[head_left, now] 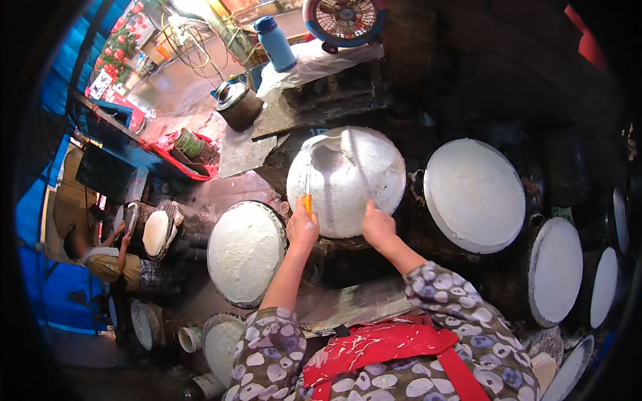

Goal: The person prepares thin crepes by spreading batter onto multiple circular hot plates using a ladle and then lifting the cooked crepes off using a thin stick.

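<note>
A round, silvery-white pan [354,194] lies in front of me, coated with a thin pale layer. At its far edge a loose flap of thin white sheet [328,146] is raised and folded. My left hand [303,228] is closed around the orange handle of a long, thin-bladed spatula [307,200], whose blade reaches over the pan to that flap. Closed above the pan's near right edge, my right hand [378,224] grips a thin pale stick [359,167] slanting toward the same flap. The stick's exact kind is hard to make out.
White-topped round pans stand left [246,254] and right [475,196], with several more farther out. Beyond are a lidded pot [238,105], a blue bottle [275,44] and a fan [344,20]. At far left another person [110,260] handles a round pan.
</note>
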The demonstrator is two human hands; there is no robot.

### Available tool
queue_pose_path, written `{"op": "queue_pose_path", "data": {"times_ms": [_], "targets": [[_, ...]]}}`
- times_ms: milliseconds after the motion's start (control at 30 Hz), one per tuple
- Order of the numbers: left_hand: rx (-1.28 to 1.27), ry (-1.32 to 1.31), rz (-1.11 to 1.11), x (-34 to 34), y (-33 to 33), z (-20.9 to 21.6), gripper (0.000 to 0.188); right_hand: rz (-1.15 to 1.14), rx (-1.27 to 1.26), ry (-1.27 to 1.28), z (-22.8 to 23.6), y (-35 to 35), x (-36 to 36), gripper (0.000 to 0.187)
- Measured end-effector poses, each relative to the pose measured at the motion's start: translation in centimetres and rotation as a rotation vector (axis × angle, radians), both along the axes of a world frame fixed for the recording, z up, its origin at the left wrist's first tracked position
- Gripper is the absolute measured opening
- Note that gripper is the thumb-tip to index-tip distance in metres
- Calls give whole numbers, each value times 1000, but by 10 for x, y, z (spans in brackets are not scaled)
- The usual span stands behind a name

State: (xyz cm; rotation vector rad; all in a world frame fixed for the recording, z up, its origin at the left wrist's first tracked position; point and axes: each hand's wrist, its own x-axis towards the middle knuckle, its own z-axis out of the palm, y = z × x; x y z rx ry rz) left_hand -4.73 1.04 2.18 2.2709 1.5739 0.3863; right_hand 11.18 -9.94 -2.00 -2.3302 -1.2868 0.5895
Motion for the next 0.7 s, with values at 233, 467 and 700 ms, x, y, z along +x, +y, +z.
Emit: {"op": "queue_pose_path", "data": {"times_ms": [233,467,700], "targets": [[-75,-35,75,-26,-9,12,50,-6,-64,-13,13,-8,54,42],[-24,-109,32,-38,-31,15,48,235,-77,-62,28,20,47,36],[-107,-179,46,-51,-49,29,47,380,-36,-265,1,24,41,45]]}}
